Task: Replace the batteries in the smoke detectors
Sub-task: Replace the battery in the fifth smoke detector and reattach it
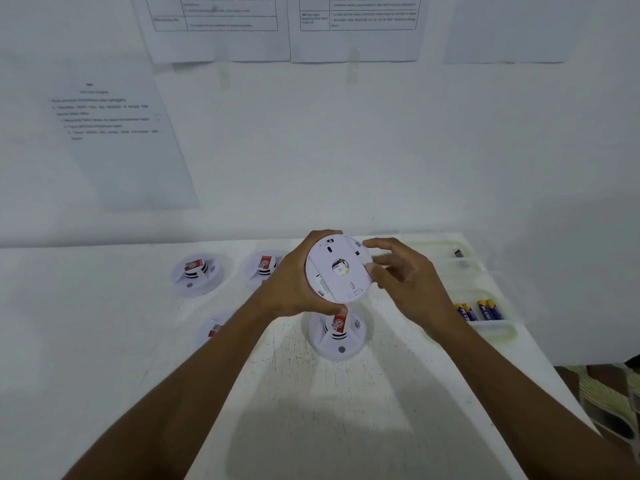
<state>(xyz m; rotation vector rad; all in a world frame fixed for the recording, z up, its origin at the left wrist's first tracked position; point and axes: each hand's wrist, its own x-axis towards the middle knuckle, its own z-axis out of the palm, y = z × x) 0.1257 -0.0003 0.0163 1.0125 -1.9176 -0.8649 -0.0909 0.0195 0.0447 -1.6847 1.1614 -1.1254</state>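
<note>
Holding the smoke detector [338,268] up over the table [346,410] with its back plate facing you, you seemed to be at the opening step, and the next move likely called for a twist or pry of that back to reach the battery bay. Your left hand [291,282] was curled firmly round the detector's left rim, while your right hand [405,275] was half closed, its fingertips [369,243] pinching the right rim. Fresh batteries [479,310] lay in the tray [498,332] to your right.

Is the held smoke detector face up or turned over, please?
Turned over: the smoke detector in the left hand shows its flat back.
</note>
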